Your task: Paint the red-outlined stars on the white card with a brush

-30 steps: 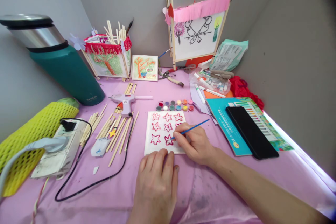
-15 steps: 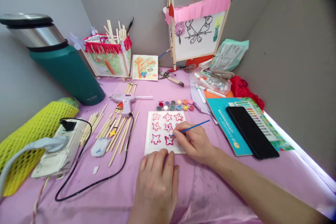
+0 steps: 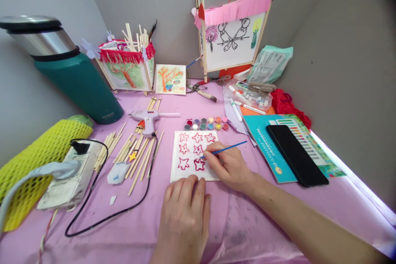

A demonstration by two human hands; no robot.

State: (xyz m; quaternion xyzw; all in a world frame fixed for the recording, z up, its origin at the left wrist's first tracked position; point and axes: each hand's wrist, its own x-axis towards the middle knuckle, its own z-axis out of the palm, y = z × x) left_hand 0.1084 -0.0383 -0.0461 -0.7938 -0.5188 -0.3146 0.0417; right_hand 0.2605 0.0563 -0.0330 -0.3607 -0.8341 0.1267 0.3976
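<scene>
Pinched in my right hand (image 3: pixel 227 166) is a thin blue paintbrush (image 3: pixel 231 147), its tip at the bottom-middle star of a white square sheet (image 3: pixel 177 174). Rows of red star outlines cover the sheet, and my right hand hides part of its lower right. My left hand (image 3: pixel 185 210) lies flat with fingers stretched out, the fingertips on the sheet's lower edge. Just behind the sheet stand two rows of small paint pots (image 3: pixel 203 126) in several colours.
Left are wooden sticks (image 3: pixel 136 161), a glue gun (image 3: pixel 149 120) with a black cable, a power strip (image 3: pixel 72 181) and a large teal bottle (image 3: pixel 80 86). A black phone (image 3: pixel 297 154) rests on a blue booklet (image 3: pixel 262 148) at right. Stick-framed lanterns (image 3: pixel 235 55) stand behind.
The brush tip has shifted slightly upward at the bottom-middle star, whose red outline looks fuller. My left hand has stayed in place.
</scene>
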